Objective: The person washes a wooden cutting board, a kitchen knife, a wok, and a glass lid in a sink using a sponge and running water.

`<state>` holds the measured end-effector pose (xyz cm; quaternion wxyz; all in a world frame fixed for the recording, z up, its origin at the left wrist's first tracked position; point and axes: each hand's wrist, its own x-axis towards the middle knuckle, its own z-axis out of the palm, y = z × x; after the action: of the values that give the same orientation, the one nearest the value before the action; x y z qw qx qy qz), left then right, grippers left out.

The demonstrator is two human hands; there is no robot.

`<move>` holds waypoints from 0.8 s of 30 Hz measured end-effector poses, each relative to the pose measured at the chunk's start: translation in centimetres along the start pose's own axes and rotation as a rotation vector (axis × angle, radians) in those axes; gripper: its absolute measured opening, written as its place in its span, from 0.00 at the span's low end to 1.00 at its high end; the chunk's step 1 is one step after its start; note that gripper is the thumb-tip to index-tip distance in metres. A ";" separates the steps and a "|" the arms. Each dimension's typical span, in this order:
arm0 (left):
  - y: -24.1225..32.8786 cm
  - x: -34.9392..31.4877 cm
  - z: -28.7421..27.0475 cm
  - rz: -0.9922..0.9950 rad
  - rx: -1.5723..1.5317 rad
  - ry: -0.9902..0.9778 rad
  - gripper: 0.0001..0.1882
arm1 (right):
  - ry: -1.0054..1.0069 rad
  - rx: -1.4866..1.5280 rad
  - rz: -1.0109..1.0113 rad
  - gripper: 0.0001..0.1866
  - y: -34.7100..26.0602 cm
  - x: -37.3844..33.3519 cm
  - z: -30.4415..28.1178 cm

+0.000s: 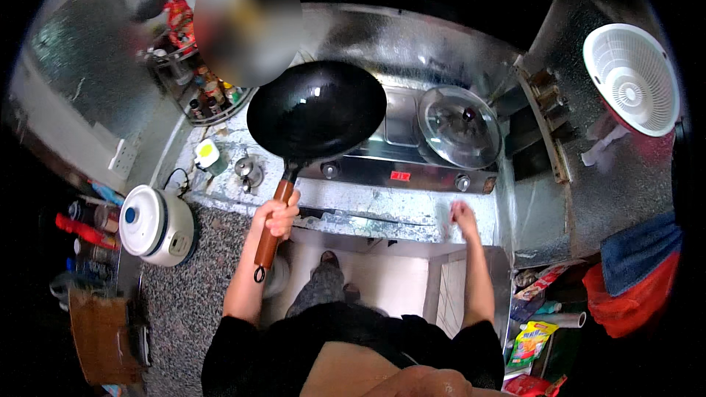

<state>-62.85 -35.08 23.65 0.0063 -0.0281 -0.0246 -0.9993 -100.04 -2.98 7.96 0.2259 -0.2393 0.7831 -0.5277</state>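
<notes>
My left hand [279, 217] is wrapped around the brown wooden handle of a black wok [316, 114]. The wok's bowl is over the left side of the steel gas stove [434, 176] and hides the burner there; whether it rests on the burner or hangs above it, I cannot tell. My right hand [463, 217] is over the counter's front strip, below the right knob and apart from it. Its fingers are smeared by motion. On the stove's right side lies a round glass lid [457, 129] with a dark knob.
Left of the wok are a small steel pot [248, 170], a white container with a yellow top [209, 153] and a rack of bottles [209, 95]. A white rice cooker [158, 226] stands on the speckled counter [184, 309]. On the right are a white colander [632, 79] and hanging cloths [636, 272].
</notes>
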 end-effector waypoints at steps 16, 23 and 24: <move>10.1 10.0 -4.2 -0.145 0.142 0.140 0.10 | 0.434 -0.831 -0.060 0.32 -11.8 24.4 -4.3; 10.8 11.0 -6.2 -0.104 0.206 0.132 0.08 | 0.292 -1.040 0.072 0.34 -15.0 25.6 -3.5; 10.9 10.8 -6.2 -0.094 0.174 0.134 0.08 | 0.245 -1.055 0.052 0.34 -15.2 25.8 -3.2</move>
<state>-73.87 -46.36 18.58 -0.0365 0.0406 -0.1122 -0.9922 -120.16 -21.46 20.61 -0.0050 -0.2375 0.9680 -0.0810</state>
